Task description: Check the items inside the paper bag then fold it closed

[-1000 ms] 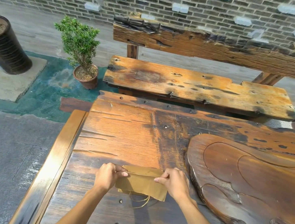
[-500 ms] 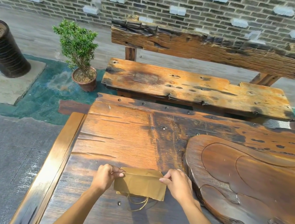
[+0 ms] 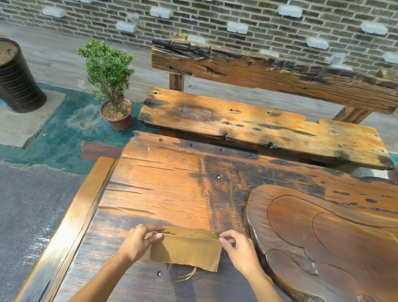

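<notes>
Since a second ago little has shifted: the bag sits a touch squarer, both hands at the same corners. It lies flat on the table, fold line at its far edge, cord handles poking out nearest the person. The left hand pinches the left end of the fold, the right hand the right end, fingers closed on paper. Uneven pressing could skew the crease (thin paper may tear). The carved tray crowds the right hand; bare wood lies ahead and leftward.
</notes>
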`<state>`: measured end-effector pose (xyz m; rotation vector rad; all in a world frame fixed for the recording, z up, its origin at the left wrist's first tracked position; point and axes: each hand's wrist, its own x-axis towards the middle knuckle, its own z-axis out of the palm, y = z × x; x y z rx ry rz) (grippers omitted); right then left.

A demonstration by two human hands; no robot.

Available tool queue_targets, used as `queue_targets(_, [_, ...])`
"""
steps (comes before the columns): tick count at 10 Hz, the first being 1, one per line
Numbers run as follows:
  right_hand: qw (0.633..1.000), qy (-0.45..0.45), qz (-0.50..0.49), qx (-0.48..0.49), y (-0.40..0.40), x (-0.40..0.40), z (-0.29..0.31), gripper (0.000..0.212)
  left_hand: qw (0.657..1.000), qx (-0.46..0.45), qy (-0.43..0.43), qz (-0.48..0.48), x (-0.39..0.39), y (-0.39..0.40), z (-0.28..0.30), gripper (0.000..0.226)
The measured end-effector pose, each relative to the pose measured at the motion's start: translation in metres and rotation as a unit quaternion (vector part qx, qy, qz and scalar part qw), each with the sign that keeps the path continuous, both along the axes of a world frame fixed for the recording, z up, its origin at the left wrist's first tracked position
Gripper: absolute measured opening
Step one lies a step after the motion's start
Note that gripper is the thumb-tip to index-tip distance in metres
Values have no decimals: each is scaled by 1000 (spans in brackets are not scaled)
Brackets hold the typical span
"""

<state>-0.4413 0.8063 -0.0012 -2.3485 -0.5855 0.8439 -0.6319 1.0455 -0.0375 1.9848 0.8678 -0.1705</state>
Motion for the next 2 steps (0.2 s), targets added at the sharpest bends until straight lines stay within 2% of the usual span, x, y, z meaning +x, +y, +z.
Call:
queue_targets(1, [1000,-20,-12,5,-5,-3,8,21,998,58,-28,25,-3,-5,6,27])
queue_targets(2, [997,-74,-9,29,-8,-10,16,28,990,110,-71,48,-7,-16,20,40])
